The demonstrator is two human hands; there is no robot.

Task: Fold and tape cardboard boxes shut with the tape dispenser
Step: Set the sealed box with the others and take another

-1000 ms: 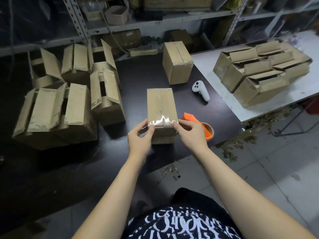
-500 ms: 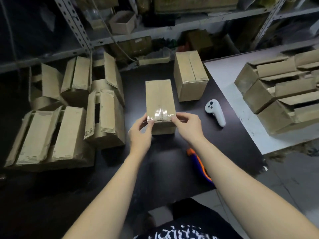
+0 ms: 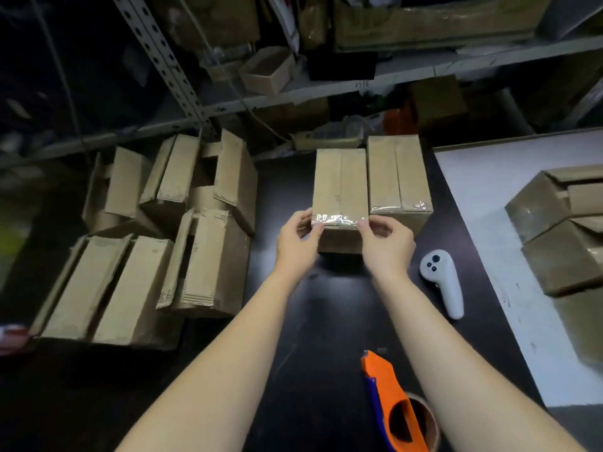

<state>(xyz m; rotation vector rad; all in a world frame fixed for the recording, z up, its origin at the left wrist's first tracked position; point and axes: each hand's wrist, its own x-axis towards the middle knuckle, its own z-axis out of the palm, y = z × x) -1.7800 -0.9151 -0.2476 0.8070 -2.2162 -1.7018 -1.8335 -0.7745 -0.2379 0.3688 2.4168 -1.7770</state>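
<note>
While both forearms reach out over the dark table [image 3: 310, 324] in the head view, the two hands meet at the near end of a closed box [image 3: 339, 184] standing on it. The left hand [image 3: 298, 239] grips the box's near left corner: its thumb lies on the top edge, on a glossy strip of clear tape [image 3: 337, 220] that wraps over that edge, and its fingers [image 3: 301, 217] curl round the left side. The right hand [image 3: 386, 244] mirrors it at the near right corner, thumb tip on the tape and fingers [image 3: 390, 226] curled loosely against the right side. Both hands thus pinch the box between thumb and fingers. Its flaps are folded flat, with a seam running down the middle of the top.

A second closed box [image 3: 398, 177], also taped across its near edge, stands just beside it on the right, with their sides touching or very nearly so. The orange tape dispenser [image 3: 381, 389] lies on the table near the bottom of the frame, next to the right forearm and well apart from both hands.

A white handheld controller [image 3: 443, 282] lies right of the right hand. Several boxes with open flaps [image 3: 208, 262] crowd the left of the table. More boxes [image 3: 561, 233] sit on a white surface [image 3: 483, 197] at the right. A cluttered metal shelf [image 3: 359, 89] runs behind.
</note>
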